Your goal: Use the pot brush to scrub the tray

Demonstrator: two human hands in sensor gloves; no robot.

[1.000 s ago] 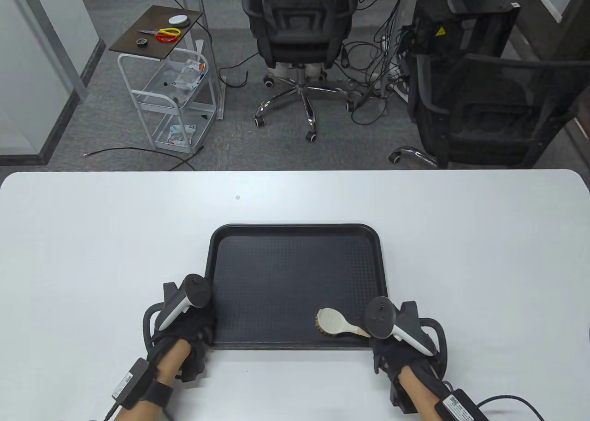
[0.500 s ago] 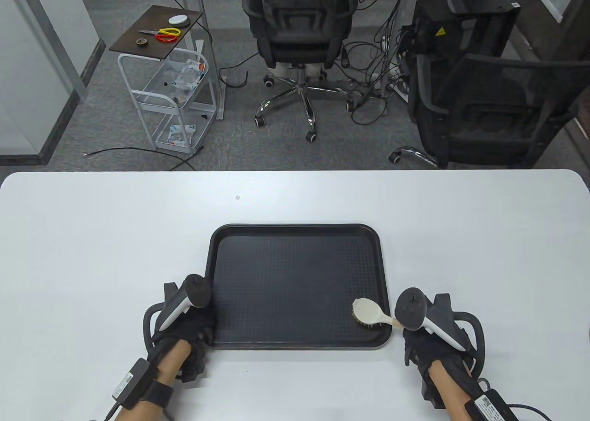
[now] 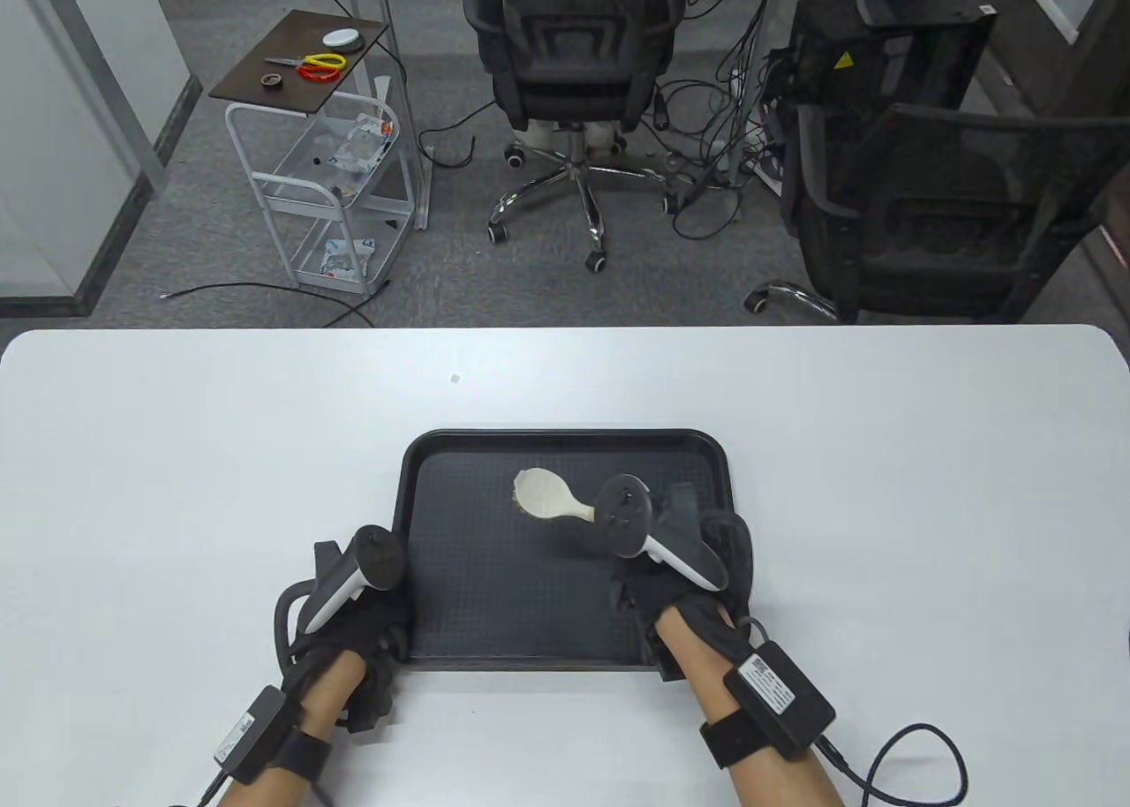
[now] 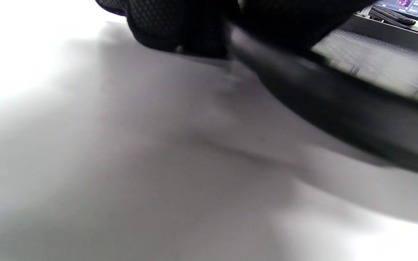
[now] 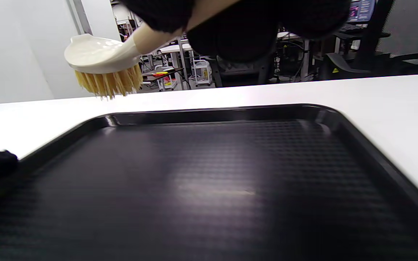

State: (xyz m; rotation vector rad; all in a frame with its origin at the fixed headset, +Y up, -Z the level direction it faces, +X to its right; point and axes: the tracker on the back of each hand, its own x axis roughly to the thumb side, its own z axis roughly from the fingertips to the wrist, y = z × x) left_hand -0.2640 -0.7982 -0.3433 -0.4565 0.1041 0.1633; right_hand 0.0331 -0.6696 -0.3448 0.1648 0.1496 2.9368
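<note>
Table view: black tray [image 3: 565, 454] sits on the white table [image 3: 177, 489], near the person's edge. Right hand [image 3: 671, 591] is over the tray's right half, holding the pot brush [image 3: 549, 495] by its handle. Brush head points away and to the left of the right fingers, over the tray's far-middle area. Right fingers themselves are hidden under the tracker here. Left hand [image 3: 362, 622] rests at the tray's near-left corner, on or against the rim; its finger state is not readable from this angle.

Left wrist view: blurred. Gloved left fingers [image 4: 180, 25] hang in from the top edge and meet the dark tray rim [image 4: 339, 105], which runs off to the right of them. Table surface [image 4: 122, 181] fills the rest. Cannot tell whether the fingers clamp the rim or just press on it.

Right wrist view: right fingers [image 5: 162, 12] wrapped tight around the cream handle at the top edge. Brush head [image 5: 102, 63] is left of and below the fingers, bristles down, lifted clear of the tray floor [image 5: 212, 188], above the far-left corner.
</note>
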